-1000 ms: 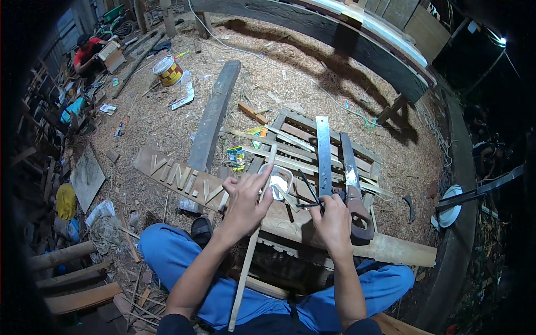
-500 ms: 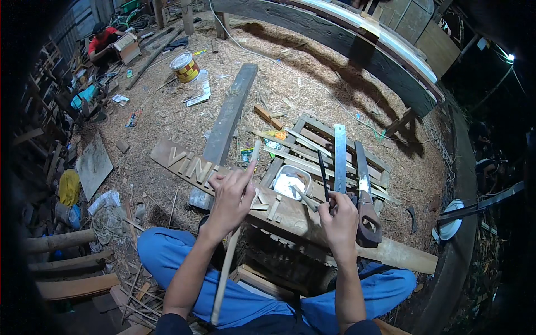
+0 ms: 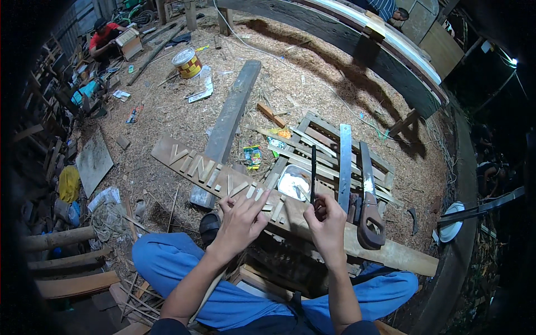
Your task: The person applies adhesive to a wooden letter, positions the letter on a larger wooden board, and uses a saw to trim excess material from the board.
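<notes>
I sit with blue-trousered legs (image 3: 167,259) under a long wooden board (image 3: 178,159) that carries raised wooden letters. My left hand (image 3: 241,220) rests on the board's near edge, fingers pinched on a thin wooden strip (image 3: 205,295) that runs down under my forearm. My right hand (image 3: 328,223) holds a thin dark stick (image 3: 313,170) upright, its tip over a slatted pallet (image 3: 324,131). A shallow white tub (image 3: 294,184) sits just beyond both hands.
A hand saw with a brown handle (image 3: 370,223) and a flat metal bar (image 3: 344,164) lie right of my right hand. A grey plank (image 3: 230,120) crosses the board. A paint can (image 3: 187,62) and a person in red (image 3: 105,34) are far left, on sawdust.
My left hand has come back from near the white tub to the board's near edge, still on the strip. My right hand has raised the dark stick more upright.
</notes>
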`<state>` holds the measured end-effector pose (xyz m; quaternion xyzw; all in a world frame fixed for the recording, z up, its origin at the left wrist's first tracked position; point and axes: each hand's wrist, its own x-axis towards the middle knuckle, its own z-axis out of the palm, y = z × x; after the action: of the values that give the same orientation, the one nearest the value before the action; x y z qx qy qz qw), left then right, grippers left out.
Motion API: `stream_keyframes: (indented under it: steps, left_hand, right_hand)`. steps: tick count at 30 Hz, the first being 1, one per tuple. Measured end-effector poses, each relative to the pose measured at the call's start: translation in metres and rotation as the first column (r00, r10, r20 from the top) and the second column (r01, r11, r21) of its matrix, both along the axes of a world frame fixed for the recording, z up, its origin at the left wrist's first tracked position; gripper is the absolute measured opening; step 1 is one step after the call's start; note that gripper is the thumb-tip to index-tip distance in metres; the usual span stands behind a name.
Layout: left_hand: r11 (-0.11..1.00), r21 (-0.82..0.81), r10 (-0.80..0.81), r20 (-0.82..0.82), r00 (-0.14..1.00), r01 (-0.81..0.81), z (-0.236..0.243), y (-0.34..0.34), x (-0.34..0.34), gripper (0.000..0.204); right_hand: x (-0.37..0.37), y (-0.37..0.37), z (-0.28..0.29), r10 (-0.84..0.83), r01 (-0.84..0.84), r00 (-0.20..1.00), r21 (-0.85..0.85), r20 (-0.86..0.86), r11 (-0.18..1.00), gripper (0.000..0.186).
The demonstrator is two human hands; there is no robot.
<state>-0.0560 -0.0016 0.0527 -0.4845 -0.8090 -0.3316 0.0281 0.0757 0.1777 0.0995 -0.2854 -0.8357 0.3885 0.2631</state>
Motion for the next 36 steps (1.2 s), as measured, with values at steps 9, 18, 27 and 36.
stream_keyframes:
  steps: [9, 18, 27, 36]
  left_hand:
    - [0.998, -0.022, 0.051, -0.05, 0.997, -0.052, -0.001, -0.018, -0.007, 0.068]
    - [0.999, -0.005, -0.033, 0.025, 0.999, 0.033, 0.005, -0.023, 0.0, 0.06]
    - [0.998, 0.059, -0.041, 0.037, 0.998, 0.039, 0.006, -0.015, -0.013, 0.047]
    - [0.999, 0.033, 0.014, 0.027, 1.0, -0.015, 0.011, -0.012, -0.012, 0.049]
  right_hand:
    - [-0.02, -0.024, 0.005, 0.022, -0.038, 0.998, -0.258, -0.065, 0.965, 0.044]
    - [-0.04, -0.032, -0.011, 0.149, -0.148, 0.988, 0.027, -0.047, 0.989, 0.024]
    - [-0.06, -0.032, -0.013, 0.221, -0.21, 0.974, 0.159, -0.054, 0.965, 0.027]
    - [-0.069, -0.024, -0.013, 0.123, -0.103, 0.987, 0.185, -0.099, 0.977, 0.029]
